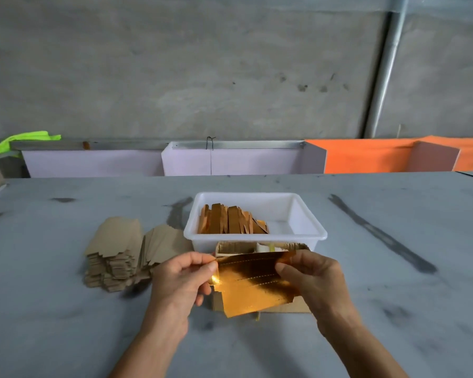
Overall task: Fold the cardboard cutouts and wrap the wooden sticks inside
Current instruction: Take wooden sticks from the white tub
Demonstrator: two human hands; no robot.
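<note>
The grey table [66, 309] carries my white tub [306, 236] of wrapped pieces and, to its left, the stack of brown cutouts [115, 255]. Above a shallow cardboard box [301, 306] I hold one gold cutout [254, 285] in the air, my left hand [180, 282] pinching its left edge and my right hand [309, 276] its right. It looks light, thin and slick, creased along dotted lines, so I judge an edge grip best.
</note>
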